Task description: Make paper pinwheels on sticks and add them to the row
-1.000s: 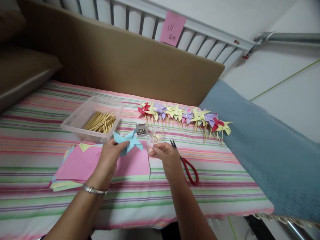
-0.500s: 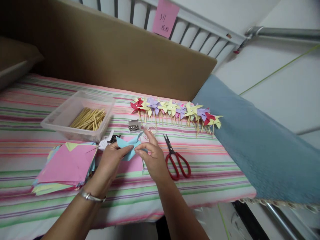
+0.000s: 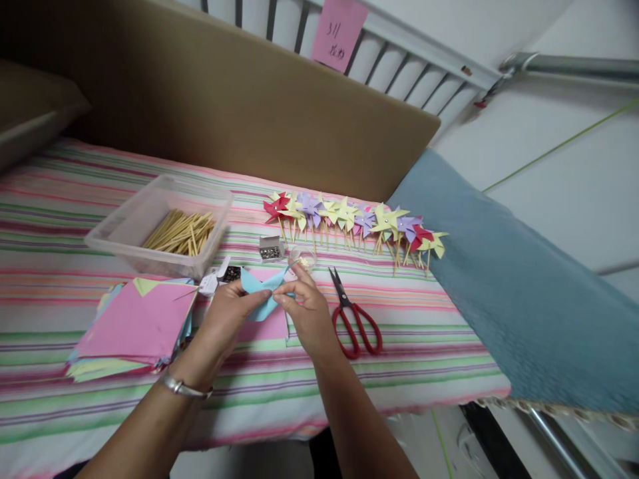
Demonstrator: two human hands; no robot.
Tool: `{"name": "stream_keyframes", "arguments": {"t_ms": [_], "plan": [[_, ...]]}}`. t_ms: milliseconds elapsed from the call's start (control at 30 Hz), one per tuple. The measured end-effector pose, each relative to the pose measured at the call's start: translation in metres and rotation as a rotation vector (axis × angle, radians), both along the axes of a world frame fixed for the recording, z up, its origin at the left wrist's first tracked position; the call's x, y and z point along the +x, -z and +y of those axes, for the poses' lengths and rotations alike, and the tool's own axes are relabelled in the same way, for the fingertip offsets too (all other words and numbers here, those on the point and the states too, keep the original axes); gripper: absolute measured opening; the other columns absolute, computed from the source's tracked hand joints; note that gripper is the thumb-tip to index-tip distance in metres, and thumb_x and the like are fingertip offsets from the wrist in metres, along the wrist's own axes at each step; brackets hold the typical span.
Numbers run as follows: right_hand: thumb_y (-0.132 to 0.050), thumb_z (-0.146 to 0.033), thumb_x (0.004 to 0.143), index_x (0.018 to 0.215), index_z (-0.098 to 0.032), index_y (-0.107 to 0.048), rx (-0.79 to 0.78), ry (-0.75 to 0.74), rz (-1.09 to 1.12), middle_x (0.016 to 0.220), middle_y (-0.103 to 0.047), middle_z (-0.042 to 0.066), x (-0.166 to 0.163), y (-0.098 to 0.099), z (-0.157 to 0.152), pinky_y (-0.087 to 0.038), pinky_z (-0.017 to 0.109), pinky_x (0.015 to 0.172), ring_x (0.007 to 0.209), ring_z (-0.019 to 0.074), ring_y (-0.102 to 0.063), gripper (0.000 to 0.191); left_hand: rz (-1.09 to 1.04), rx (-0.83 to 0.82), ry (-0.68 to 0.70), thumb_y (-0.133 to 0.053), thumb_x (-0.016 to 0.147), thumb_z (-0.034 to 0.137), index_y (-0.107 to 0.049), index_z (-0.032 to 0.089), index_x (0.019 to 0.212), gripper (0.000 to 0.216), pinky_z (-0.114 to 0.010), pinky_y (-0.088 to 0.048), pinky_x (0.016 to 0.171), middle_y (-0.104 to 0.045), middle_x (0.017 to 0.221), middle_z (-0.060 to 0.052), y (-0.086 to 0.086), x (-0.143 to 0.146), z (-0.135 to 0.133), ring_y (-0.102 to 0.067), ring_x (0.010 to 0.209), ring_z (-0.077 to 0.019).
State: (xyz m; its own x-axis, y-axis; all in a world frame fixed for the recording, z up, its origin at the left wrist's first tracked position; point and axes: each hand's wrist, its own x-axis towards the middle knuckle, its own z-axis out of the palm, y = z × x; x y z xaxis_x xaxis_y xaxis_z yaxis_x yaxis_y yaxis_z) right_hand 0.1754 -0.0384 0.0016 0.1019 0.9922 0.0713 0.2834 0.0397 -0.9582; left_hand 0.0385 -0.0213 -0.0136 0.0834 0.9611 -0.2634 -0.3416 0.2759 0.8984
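Note:
A light blue paper pinwheel [image 3: 260, 307], its corners folded toward the middle, is held between both hands above a pink paper sheet [image 3: 272, 327]. My left hand [image 3: 230, 309] grips its left side, thumb on top. At its centre and right side, my right hand [image 3: 304, 306] pinches with thumb and index finger; whatever small thing may sit between those fingertips is too small to make out. Just beyond the hands are a small box of metal pins [image 3: 271, 251], a round clear dish [image 3: 303, 257] and a white box with dark small pieces [image 3: 230, 273].
Red-handled scissors [image 3: 355, 322] lie right of my hands. On the left are a stack of coloured paper [image 3: 134, 322] and a plastic bin [image 3: 117, 238] of wooden sticks [image 3: 180, 231]. Finished pinwheels [image 3: 345, 213] line the back, before a brown board [image 3: 249, 113].
The camera view has shifted slightly. Both hands keep hold of the blue pinwheel, which is turned a little, with the right fingers still at its centre.

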Motion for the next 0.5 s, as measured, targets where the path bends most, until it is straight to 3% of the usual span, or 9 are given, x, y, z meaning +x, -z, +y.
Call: {"name": "stream_keyframes", "arguments": {"t_ms": [233, 500], "plan": [[-0.066, -0.020, 0.069, 0.070, -0.023, -0.071, 0.025, -0.015, 0.009, 0.144, -0.043, 0.005, -0.0011, -0.0016, -0.0015, -0.019, 0.043, 0.112, 0.139, 0.0243, -0.027, 0.005, 0.047, 0.026, -0.032, -0.076, 0.057, 0.021, -0.074, 0.017, 0.070, 0.014, -0.023, -0.037, 0.053, -0.068, 0.060, 0.001, -0.0012, 0.0004, 0.0008, -0.050, 0.050, -0.0106], [-0.066, -0.021, 0.069, 0.070, -0.022, -0.072, 0.011, 0.000, 0.018, 0.143, -0.044, 0.005, -0.0026, -0.0037, -0.0017, -0.019, 0.040, 0.112, 0.138, 0.0239, -0.030, 0.006, 0.046, 0.044, -0.007, -0.076, 0.057, 0.022, -0.075, 0.017, 0.073, 0.017, -0.024, -0.042, 0.058, -0.071, 0.067, -0.001, -0.0049, 0.0001, -0.0018, -0.056, 0.057, -0.0128]]}}
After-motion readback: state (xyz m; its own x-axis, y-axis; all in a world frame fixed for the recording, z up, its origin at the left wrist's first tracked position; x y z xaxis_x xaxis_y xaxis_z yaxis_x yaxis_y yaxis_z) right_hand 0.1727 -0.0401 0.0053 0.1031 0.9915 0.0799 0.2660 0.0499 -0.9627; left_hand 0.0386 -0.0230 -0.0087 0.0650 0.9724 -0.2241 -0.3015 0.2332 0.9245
